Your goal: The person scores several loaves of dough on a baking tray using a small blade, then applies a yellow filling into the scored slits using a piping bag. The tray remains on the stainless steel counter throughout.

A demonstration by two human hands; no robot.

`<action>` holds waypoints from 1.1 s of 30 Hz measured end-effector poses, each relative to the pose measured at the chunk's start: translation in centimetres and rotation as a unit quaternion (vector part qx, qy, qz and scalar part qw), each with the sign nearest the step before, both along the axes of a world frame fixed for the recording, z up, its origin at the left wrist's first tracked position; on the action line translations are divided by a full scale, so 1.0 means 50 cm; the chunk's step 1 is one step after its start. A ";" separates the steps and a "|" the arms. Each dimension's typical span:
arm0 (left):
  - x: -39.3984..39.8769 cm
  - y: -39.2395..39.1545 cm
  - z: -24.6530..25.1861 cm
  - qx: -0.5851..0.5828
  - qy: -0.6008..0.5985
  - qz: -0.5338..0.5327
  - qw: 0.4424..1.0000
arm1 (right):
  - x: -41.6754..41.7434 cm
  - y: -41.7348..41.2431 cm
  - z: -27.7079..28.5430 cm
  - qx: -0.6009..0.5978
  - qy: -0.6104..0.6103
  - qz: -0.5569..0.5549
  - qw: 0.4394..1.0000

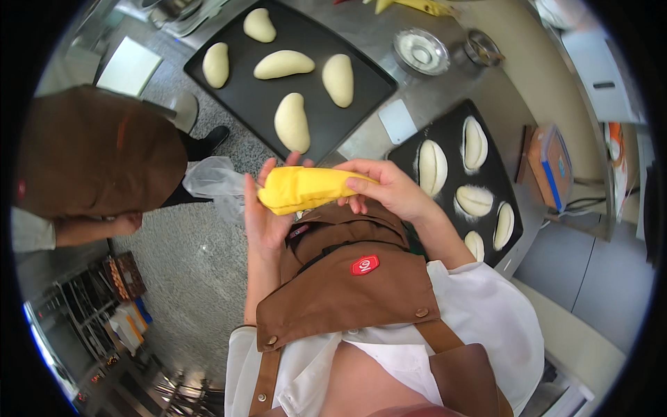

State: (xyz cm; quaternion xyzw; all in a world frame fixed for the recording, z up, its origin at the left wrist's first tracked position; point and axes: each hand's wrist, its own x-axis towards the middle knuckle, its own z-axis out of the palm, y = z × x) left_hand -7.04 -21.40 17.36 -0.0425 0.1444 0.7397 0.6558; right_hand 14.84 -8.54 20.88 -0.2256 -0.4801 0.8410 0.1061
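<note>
A piping bag (307,190) filled with yellow cream is held level in front of my apron. My right hand (385,185) grips its narrow end between thumb and fingers. Around the thick end is my left hand (268,224), with its fingers spread behind the bag and its palm turned up. The bag's loose clear plastic end (216,182) trails out to the left, past that hand. Just beyond lies a dark baking tray (234,107) with several smooth, plain dough pieces (293,124). To the right, a second dark tray (448,208) carries flour-dusted, scored dough pieces (433,168).
A white scraper (397,121) lies between the trays on the steel worktop (359,138). Behind are a bowl of flour (421,51), a small metal bowl (482,48) and more yellow piping bags (417,6). A co-worker in a brown apron (99,156) stands close on the left.
</note>
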 end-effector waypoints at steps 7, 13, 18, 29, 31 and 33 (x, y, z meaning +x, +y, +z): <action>-0.104 0.017 -0.127 -0.005 -0.269 -0.113 0.956 | -0.114 0.000 0.135 0.057 0.007 -0.070 0.996; -0.080 0.023 -0.151 -0.003 -0.323 -0.124 0.938 | -0.098 -0.013 0.130 0.242 -0.061 -0.220 0.943; -0.068 0.014 -0.142 -0.032 -0.332 -0.123 0.935 | -0.127 -0.010 0.117 0.498 -0.029 -0.300 0.813; 0.000 0.061 -0.088 -0.092 -0.411 -0.177 0.890 | -0.113 -0.031 0.110 0.556 0.010 -0.366 0.746; -0.004 0.061 -0.094 -0.125 -0.380 -0.181 0.899 | -0.116 -0.029 0.121 0.555 0.011 -0.376 0.742; -0.004 0.062 -0.102 -0.150 -0.367 -0.175 0.901 | -0.110 -0.029 0.135 0.533 -0.009 -0.368 0.762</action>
